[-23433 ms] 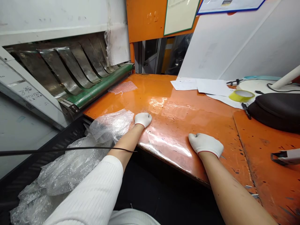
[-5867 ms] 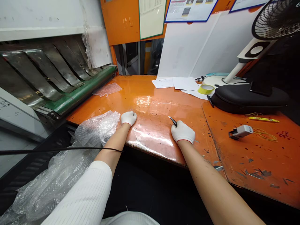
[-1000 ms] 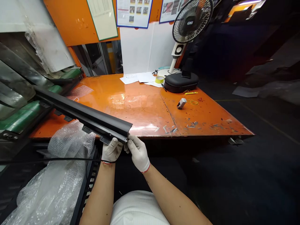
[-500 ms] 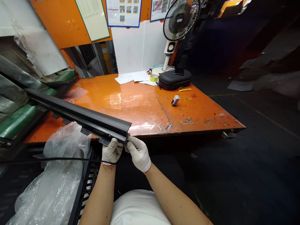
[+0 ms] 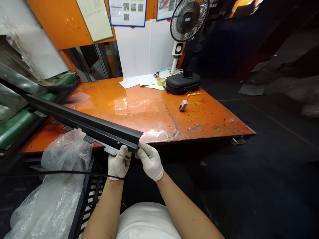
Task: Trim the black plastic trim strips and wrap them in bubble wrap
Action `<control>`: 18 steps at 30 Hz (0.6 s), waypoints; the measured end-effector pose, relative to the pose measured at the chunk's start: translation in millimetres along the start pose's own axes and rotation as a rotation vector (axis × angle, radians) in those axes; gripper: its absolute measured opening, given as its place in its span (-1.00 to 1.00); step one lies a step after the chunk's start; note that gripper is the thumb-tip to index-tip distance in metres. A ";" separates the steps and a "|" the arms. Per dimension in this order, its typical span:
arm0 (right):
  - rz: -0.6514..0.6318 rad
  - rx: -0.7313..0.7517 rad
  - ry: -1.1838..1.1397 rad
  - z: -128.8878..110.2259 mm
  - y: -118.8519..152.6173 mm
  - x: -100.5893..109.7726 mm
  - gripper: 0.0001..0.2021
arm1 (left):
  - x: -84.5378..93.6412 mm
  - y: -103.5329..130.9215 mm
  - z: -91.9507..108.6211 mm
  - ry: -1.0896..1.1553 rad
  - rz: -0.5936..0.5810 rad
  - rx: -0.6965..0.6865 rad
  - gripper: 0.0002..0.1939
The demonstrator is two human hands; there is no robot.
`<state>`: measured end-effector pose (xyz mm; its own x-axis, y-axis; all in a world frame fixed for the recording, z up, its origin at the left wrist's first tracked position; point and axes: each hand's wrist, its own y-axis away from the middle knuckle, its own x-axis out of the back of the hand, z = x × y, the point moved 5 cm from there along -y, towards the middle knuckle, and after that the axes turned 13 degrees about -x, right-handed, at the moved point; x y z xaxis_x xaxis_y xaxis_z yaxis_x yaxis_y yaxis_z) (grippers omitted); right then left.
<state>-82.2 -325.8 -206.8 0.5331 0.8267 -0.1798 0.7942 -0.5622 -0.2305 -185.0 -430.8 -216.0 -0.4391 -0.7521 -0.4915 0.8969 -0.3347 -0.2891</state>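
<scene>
A long black plastic trim strip (image 5: 94,123) with tabs along its lower edge slants from the far left down to my hands. My left hand (image 5: 119,162), in a white glove with a red cuff edge, is closed around the strip's lower side close to its near end, thumb on top. My right hand (image 5: 151,161), gloved alike, pinches the very tip of that end between thumb and fingers. Whether a small separate piece sits between the right fingertips cannot be made out. A black cable (image 5: 62,172) runs from the left across my left wrist.
Behind the strip stands an orange table (image 5: 104,96) with scattered scraps, a small stamp-like object (image 5: 183,106), yellow tape (image 5: 160,81), a black case (image 5: 183,83) and a fan (image 5: 189,20). Bubble wrap (image 5: 54,192) lies over a black crate (image 5: 87,205) at lower left. Green rollers (image 5: 17,127) are at left.
The strip's near end has shifted slightly right and turned a little, showing more of its tabs. Both hands keep their hold. The camera view has shifted slightly.
</scene>
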 end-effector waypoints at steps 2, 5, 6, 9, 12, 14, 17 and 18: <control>-0.005 0.007 0.031 -1.1 -1.2 2.1 -0.59 | -1.0 0.8 1.5 -0.020 0.014 0.006 -0.54; -0.022 0.009 0.056 -0.9 -3.8 4.4 -0.58 | -2.7 0.7 2.6 -0.030 0.017 0.011 -0.57; -0.026 0.009 0.055 -0.4 -4.6 5.6 -0.58 | -2.9 0.2 2.8 -0.032 0.018 0.009 -0.56; -0.083 0.010 0.082 1.2 -4.8 8.6 -0.59 | -1.7 -1.9 1.5 -0.037 0.021 0.019 -0.52; -0.091 -0.022 0.119 3.4 -1.3 13.5 -0.53 | 0.8 -3.5 -2.4 -0.044 0.030 0.039 -0.50; 0.037 -0.040 0.107 3.4 1.1 20.4 -0.47 | 0.8 -3.3 -5.6 -0.038 0.031 0.043 -0.50; 0.217 -0.049 0.117 2.5 1.9 23.8 -0.40 | -2.5 -1.4 -9.9 -0.033 0.031 0.038 -0.48; 0.233 -0.054 0.130 2.6 0.5 22.0 -0.40 | -4.1 -0.4 -11.1 -0.033 0.026 0.034 -0.46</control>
<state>-70.9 -307.9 -213.4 0.7333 0.6730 -0.0968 0.6585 -0.7384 -0.1453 -184.2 -421.3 -222.9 -0.4145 -0.7787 -0.4709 0.9093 -0.3340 -0.2482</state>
